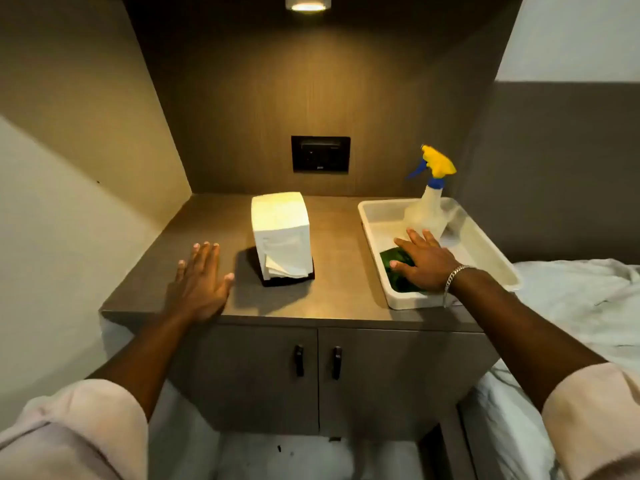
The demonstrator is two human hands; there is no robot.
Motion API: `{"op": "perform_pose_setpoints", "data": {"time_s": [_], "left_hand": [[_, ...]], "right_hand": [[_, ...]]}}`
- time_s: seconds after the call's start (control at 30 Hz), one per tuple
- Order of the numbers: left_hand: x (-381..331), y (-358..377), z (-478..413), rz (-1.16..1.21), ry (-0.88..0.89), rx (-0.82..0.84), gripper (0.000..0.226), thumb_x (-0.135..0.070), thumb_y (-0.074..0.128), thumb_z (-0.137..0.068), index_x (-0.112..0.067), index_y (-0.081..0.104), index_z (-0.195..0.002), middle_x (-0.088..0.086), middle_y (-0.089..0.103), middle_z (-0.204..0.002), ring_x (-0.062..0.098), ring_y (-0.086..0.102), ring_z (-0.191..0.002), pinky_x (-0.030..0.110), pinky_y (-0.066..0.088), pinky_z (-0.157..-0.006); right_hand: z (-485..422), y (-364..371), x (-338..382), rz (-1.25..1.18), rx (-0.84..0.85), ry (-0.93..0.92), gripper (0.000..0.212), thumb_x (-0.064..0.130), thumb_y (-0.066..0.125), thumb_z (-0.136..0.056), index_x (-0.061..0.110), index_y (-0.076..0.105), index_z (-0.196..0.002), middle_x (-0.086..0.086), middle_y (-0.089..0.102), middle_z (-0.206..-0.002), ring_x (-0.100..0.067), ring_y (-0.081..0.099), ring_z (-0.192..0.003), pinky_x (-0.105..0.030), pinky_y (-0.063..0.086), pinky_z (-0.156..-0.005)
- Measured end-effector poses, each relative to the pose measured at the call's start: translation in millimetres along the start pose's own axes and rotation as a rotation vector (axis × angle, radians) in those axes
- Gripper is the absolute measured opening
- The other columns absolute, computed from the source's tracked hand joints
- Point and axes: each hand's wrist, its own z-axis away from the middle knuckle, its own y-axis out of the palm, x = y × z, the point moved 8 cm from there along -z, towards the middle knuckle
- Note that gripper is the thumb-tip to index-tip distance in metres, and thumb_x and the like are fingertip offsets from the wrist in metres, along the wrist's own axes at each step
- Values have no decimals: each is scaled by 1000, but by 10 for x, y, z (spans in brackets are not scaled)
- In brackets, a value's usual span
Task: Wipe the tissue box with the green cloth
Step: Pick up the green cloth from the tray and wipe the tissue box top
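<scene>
- Dim alcove, lamp (308, 5) overhead, bed (571, 306) hard right.
- Brown desk (346, 282), bare and smooth.
- White tray (498, 258) on right corner, overhanging edge; could tip if pressed.
- Tissue box (281, 233) mid-desk, untouched.
- Left hand (199, 282) spread flat, grip empty.
- Right hand (420, 259) splayed on green cloth (398, 268) in tray, not yet closed.

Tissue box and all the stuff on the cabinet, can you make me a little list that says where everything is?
tissue box: middle of cabinet top, tissues sticking out
green cloth: in the white tray, under the right hand
spray bottle: upright at the tray's back
left hand: open, left of the box, holding nothing
wiping: not started
</scene>
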Motion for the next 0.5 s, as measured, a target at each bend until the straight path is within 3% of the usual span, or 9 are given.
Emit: {"op": "perform_pose_setpoints", "data": {"time_s": [0.13, 0.3, 0.4, 0.5], "left_hand": [[121, 369, -46, -106, -36, 186, 64, -46, 26, -100, -17, 3, -153, 6, -1, -166, 22, -6, -152, 52, -3, -122], [135, 489, -179, -220, -45, 210, 82, -70, 7, -88, -22, -6, -153, 4, -9, -165, 23, -9, -151, 54, -7, -118], [114, 503, -154, -239, -33, 176, 84, -71, 1, -84, -23, -8, -152, 4, -9, -165, 23, -10, -151, 55, -6, -119], [77, 476, -129, -223, -23, 175, 83, -70, 3, -85, -22, -7, -153, 5, -8, -165, 24, -8, -152, 55, -4, -119]], "right_hand": [[-170, 230, -46, -42, 208, -1, 68, 57, 41, -90, 36, 13, -148, -10, -6, -161, -41, -9, -145, -60, 0, -115], [-248, 333, -78, 47, 220, -28, 79, 55, 52, -84, 36, 11, -148, -11, -1, -161, -44, -4, -144, -53, 1, -115], [-259, 329, -93, 31, 151, -19, 72, 46, 56, -86, 36, 19, -147, -10, 9, -161, -44, 9, -144, -51, 13, -115], [-241, 244, -81, 15, 36, -12, 64, 32, 60, -85, 33, 34, -143, -10, 27, -157, -40, 35, -135, -47, 33, -108]]}}
